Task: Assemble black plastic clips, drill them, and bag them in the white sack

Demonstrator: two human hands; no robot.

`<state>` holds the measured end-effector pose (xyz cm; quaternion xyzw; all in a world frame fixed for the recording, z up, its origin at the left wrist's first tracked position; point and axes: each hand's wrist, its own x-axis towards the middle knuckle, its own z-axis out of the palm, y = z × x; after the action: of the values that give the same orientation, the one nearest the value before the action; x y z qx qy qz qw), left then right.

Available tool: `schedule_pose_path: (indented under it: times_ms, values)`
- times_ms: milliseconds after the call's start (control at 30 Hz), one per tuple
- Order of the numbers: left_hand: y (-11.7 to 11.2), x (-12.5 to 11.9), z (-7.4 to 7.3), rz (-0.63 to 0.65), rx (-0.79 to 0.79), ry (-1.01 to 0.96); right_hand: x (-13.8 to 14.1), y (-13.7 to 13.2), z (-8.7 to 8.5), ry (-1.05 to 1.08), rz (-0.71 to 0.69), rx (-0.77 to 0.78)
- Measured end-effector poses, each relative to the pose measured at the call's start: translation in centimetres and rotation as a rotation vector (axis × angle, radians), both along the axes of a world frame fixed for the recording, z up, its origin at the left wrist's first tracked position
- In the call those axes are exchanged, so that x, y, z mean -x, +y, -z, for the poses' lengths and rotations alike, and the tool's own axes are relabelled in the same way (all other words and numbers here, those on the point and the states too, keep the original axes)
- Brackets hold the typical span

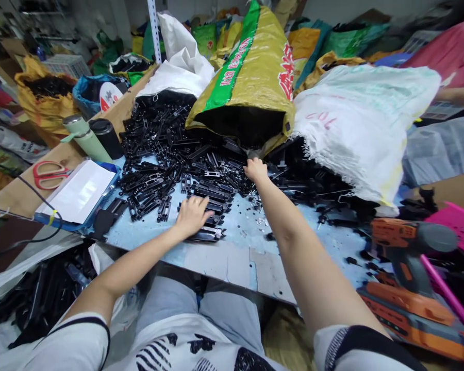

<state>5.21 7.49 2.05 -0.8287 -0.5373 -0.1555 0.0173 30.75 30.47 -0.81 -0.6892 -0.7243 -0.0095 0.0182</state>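
Note:
My left hand (194, 216) lies over a row of long black plastic parts (209, 235) near the table's front edge, its fingers spread and touching them. At the mouth of a yellow-and-green woven sack (251, 77), my right hand (256, 170) is closed on the sack's lower lip; the fingertips are partly hidden. Dark contents fill the shadow inside the sack. Smaller black slotted parts (154, 178) spread in a heap to the left of both hands. Small metal pieces (261, 221) are scattered on the blue tabletop (239, 247) below my right hand.
A white sack (359, 129) spills black parts at right. An orange-grey cordless drill (413, 288) and a pink basket (460, 226) stand at the right edge. At left are red scissors (50, 175), paper on a clipboard (83, 190), a green bottle (87, 139) and a black cup (106, 138).

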Motion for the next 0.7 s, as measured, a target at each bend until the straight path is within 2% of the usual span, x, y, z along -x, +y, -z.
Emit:
schedule_pose_path:
  times_ms: [100,200,267,333,433,533,600,700]
  values:
    - [7.2,-0.9,-1.4,-0.083,0.025,0.006,0.1,0.7,0.3,-0.049,0.0,-0.038]
    - [13.2,-1.9,-1.0,-0.063,0.062,0.037,-0.5,0.7,0.2,-0.018,0.006,0.007]
    - [15.3,-2.3,-0.3,-0.052,0.104,0.06,-0.9,0.5,0.2,0.038,0.023,0.037]
    - [15.7,-2.2,0.0,-0.033,0.1,0.042,-1.3,0.4,0.5,0.087,0.057,0.029]
    - [13.2,-1.5,-1.1,0.071,-0.076,-0.172,-1.5,0.5,1.1,0.144,0.137,0.088]
    - [6.8,-1.0,-3.1,0.207,-0.24,-0.486,-1.5,0.3,1.0,0.184,0.151,0.125]
    - [1.0,-0.9,-3.5,0.261,-0.203,-0.588,-1.6,-0.7,0.4,0.232,0.126,0.024]
    - [-6.9,-0.8,-1.8,0.473,0.038,-0.394,-2.2,-4.8,-0.8,0.4,0.024,-0.236]
